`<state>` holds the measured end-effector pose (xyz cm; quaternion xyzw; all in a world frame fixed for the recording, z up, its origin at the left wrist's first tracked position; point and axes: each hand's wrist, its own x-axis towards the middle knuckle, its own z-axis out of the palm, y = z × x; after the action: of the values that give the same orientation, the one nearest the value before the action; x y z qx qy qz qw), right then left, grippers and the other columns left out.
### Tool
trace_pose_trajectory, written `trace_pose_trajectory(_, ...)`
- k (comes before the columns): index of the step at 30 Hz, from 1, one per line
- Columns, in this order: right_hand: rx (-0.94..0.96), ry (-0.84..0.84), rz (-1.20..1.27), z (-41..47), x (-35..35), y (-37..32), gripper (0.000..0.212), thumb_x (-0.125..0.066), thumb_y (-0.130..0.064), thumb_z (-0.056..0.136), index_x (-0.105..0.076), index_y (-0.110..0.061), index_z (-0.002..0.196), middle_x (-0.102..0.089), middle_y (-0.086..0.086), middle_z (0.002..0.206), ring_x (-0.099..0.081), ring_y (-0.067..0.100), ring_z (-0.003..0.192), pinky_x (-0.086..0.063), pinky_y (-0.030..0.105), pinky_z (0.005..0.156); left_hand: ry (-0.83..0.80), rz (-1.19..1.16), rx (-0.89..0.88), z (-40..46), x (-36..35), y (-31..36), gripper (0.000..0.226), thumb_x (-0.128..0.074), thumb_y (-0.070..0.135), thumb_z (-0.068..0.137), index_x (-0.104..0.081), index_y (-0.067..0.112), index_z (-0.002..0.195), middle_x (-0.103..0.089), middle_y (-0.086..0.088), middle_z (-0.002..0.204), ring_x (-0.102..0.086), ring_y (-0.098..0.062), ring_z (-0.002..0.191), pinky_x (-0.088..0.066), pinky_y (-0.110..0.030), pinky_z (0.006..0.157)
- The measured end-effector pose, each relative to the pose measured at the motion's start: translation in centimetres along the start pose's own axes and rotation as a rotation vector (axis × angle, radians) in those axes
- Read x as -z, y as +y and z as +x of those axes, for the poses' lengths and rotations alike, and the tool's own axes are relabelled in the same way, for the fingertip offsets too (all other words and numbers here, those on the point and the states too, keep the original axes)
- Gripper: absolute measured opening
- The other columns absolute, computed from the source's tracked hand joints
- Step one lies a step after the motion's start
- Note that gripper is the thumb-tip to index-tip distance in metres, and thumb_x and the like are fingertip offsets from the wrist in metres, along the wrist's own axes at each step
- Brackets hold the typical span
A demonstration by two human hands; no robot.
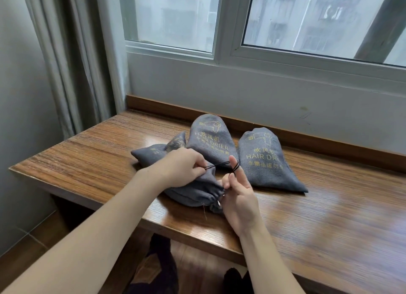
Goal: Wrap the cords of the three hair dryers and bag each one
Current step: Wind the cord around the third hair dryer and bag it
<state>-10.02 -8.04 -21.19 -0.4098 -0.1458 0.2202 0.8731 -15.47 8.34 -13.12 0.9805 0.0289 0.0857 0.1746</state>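
Three grey drawstring bags printed "HAIR DRIER" lie on the wooden desk point(87, 149). The middle bag point(208, 140) and the right bag point(263, 162) bulge and lie flat, mouths toward me. The nearest bag point(189, 190) lies on its side at the left with its mouth gathered. My left hand point(180, 168) rests on this bag and pinches its black drawstring point(219, 164). My right hand point(238, 197) has the same cord looped around its raised index finger, its thumb near the bag's puckered mouth. No hair dryer or power cord shows.
The desk stands against a wall under a window point(219, 30); a raised wooden ledge point(307, 138) runs along its back. A grey curtain point(72, 63) hangs at the left. The desk's front edge lies just below my wrists. Dark shoes show on the floor point(160, 260).
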Motion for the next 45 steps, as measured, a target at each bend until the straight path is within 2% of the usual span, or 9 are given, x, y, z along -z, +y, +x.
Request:
trace_pose_trajectory(7,0.152,0.052,-0.423,0.0,-0.9,1.2,0.041,-0.043,0.007,0.100,-0.055,-0.007,0.136,-0.064,-0.008,0.076,-0.057,0.003,0.070,-0.044,0.018,0.076,-0.165,0.033,-0.092,-2.4,2.0,3.8,0.017,-0.060,0.029,0.091,-0.061,0.029,0.074,-0.067,0.002,0.077,-0.060,-0.015,0.077,-0.046,-0.030,0.071)
trace_pose_trajectory(10,0.219,0.002,-0.615,-0.9,-1.6,1.2,0.034,-0.050,0.016,0.092,-0.067,-0.012,0.102,-0.074,-0.018,0.083,-0.064,-0.008,0.080,-0.048,0.016,0.076,-0.140,-0.035,-0.130,-2.9,2.2,5.8,0.017,-0.057,0.025,0.093,-0.065,0.025,0.078,-0.066,0.007,0.071,-0.056,-0.007,0.065,-0.046,-0.029,0.067)
trace_pose_trajectory(12,0.238,0.013,-0.644,-1.3,-1.6,0.9,0.027,-0.054,0.006,0.094,-0.065,-0.013,0.079,-0.071,-0.013,0.068,-0.060,-0.005,0.067,-0.047,0.017,0.066,-0.168,-0.123,-0.102,-3.5,2.4,6.8,0.022,-0.051,0.025,0.097,-0.068,0.023,0.110,-0.073,0.004,0.087,-0.063,-0.006,0.062,-0.052,-0.027,0.077)
trace_pose_trajectory(14,0.236,0.010,-0.563,-1.4,-1.6,0.7,0.027,-0.050,-0.001,0.093,-0.064,-0.007,0.072,-0.066,-0.002,0.062,-0.058,0.009,0.062,-0.046,0.024,0.059,-0.240,-0.250,-0.082,-4.4,2.8,7.5,0.032,-0.048,0.025,0.099,-0.058,0.023,0.130,-0.075,0.006,0.087,-0.070,-0.010,0.062,-0.054,-0.022,0.078)
trace_pose_trajectory(19,0.163,0.101,-0.423,-0.6,-1.1,1.2,0.039,-0.050,-0.019,0.098,-0.074,-0.017,0.067,-0.056,0.006,0.070,-0.049,0.016,0.072,-0.039,0.028,0.071,0.098,-0.278,-0.034,-2.8,3.3,6.0,0.015,-0.065,0.017,0.089,-0.075,0.022,0.099,-0.068,0.013,0.068,-0.064,-0.004,0.064,-0.057,-0.027,0.073)
trace_pose_trajectory(25,0.062,0.127,-0.213,-0.6,-0.9,1.0,0.023,-0.055,-0.012,0.093,-0.073,-0.013,0.080,-0.068,0.007,0.087,-0.063,0.014,0.085,-0.046,0.025,0.082,-0.107,-0.293,-0.008,-1.2,-0.4,2.9,0.017,-0.074,0.022,0.083,-0.075,0.021,0.099,-0.075,0.008,0.079,-0.067,0.000,0.073,-0.054,-0.023,0.077)
trace_pose_trajectory(31,0.094,0.091,-0.251,-0.6,-0.9,0.8,0.020,-0.056,-0.021,0.083,-0.066,-0.014,0.068,-0.057,0.005,0.066,-0.051,0.014,0.068,-0.041,0.026,0.068,0.090,-0.430,0.136,-1.0,-2.1,2.8,0.015,-0.066,0.040,0.059,-0.072,0.029,0.067,-0.071,0.014,0.063,-0.070,-0.006,0.068,-0.058,-0.033,0.070)
trace_pose_trajectory(36,0.049,0.103,-0.161,-0.6,-1.2,0.7,0.023,-0.054,-0.005,0.097,-0.071,-0.004,0.082,-0.066,0.011,0.072,-0.059,0.017,0.067,-0.050,0.025,0.067,0.177,-0.899,0.324,-1.6,-3.3,2.5,0.010,-0.076,0.014,0.082,-0.070,0.011,0.075,-0.069,0.002,0.064,-0.064,-0.005,0.060,-0.050,-0.023,0.045)
trace_pose_trajectory(45,-0.075,0.115,0.143,-0.5,-1.3,0.0,0.015,-0.054,-0.017,0.087,-0.066,-0.007,0.088,-0.074,0.013,0.084,-0.069,0.023,0.074,-0.046,0.036,0.070,0.245,-1.314,0.379,-1.8,-4.4,4.0,0.014,-0.060,0.006,0.095,-0.055,0.007,0.082,-0.066,-0.003,0.070,-0.063,-0.006,0.060,-0.050,-0.022,0.042)
